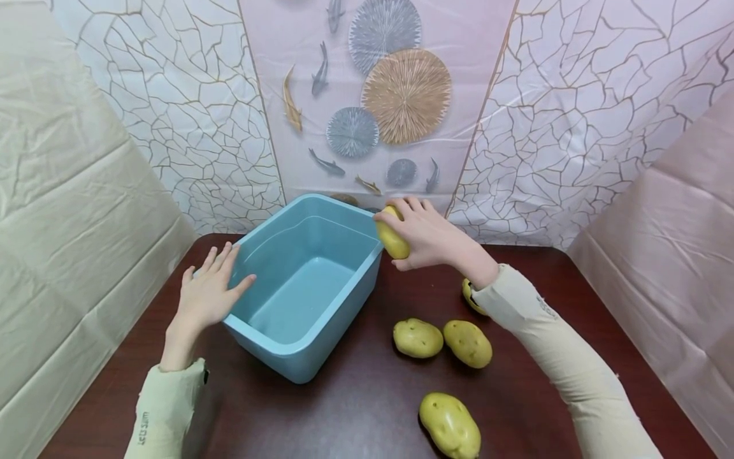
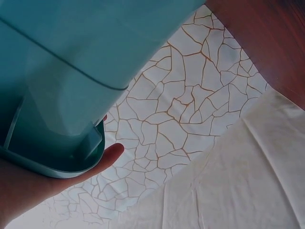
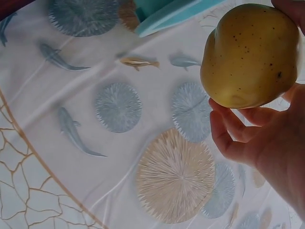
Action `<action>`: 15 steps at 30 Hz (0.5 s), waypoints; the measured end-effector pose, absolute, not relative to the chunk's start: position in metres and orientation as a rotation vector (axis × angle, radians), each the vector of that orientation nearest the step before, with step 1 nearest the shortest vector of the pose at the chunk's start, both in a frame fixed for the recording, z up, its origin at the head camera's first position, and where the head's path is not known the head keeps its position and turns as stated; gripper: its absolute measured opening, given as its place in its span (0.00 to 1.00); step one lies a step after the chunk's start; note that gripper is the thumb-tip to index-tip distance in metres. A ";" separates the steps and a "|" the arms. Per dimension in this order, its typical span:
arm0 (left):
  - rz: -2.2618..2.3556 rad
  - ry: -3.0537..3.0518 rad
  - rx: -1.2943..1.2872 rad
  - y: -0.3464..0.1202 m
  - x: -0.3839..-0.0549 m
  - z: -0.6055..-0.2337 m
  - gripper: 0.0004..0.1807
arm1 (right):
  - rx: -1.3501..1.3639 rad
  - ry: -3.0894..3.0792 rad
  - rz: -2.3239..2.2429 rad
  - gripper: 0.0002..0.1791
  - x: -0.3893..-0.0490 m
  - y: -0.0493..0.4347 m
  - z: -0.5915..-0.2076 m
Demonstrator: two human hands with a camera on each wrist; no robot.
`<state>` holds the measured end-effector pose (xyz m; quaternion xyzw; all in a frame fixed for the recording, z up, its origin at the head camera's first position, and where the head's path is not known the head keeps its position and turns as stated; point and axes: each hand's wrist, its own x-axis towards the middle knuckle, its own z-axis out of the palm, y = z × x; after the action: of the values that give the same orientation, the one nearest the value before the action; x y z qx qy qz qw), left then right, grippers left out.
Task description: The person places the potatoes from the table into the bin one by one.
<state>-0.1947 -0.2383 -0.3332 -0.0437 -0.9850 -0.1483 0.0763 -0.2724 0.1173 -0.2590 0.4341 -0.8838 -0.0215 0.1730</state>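
My right hand grips a yellow potato above the right rim of a blue plastic tub. In the right wrist view the fingers curl round the potato, apart from the tub's edge. My left hand lies at the tub's left rim with its fingers spread and fairly straight. The left wrist view shows that hand against the rim, some fingers hidden behind it. Bare floor shows inside the tub.
Two potatoes lie side by side right of the tub, and another potato is nearer the front edge. A yellow-green thing is partly hidden by the right sleeve. Patterned cloth hangs behind the dark table.
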 end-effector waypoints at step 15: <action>-0.436 -2.952 -0.124 -0.239 -0.196 -0.335 0.42 | 1.299 -2.467 -0.023 0.41 -0.272 0.095 -0.250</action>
<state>-0.1964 -0.2387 -0.3349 -0.0414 -0.9854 -0.1456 0.0775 -0.2724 0.0948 -0.2501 0.4586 -0.8710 -0.0081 0.1759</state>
